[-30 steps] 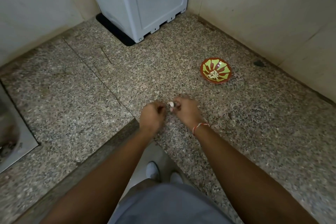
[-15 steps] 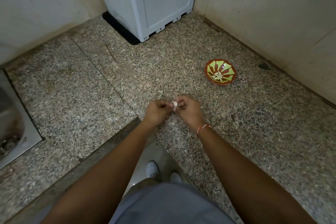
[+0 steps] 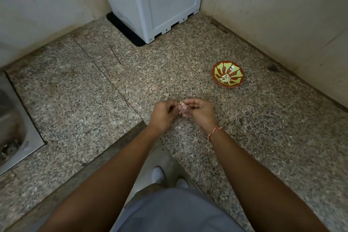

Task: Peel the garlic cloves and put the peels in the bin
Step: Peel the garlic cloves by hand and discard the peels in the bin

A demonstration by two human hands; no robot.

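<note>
A small garlic clove [image 3: 182, 104] sits between the fingertips of both hands above the speckled granite counter [image 3: 263, 137]. My left hand [image 3: 165, 114] and my right hand [image 3: 199, 112] both pinch it, fingers curled; a thin strip of peel hangs down from it between the hands. A red-and-green bowl [image 3: 234, 69] with several pale garlic pieces at its bottom stands on the counter to the far right of the hands.
A grey plastic appliance box [image 3: 154, 2] stands in the back corner against tiled walls. A steel sink [image 3: 11, 130] with a drain is set in the counter at the left. The counter's front edge runs under my forearms; my feet show below.
Both hands have closed together on the clove, and a strip of peel now hangs from it. The camera view has shifted slightly.
</note>
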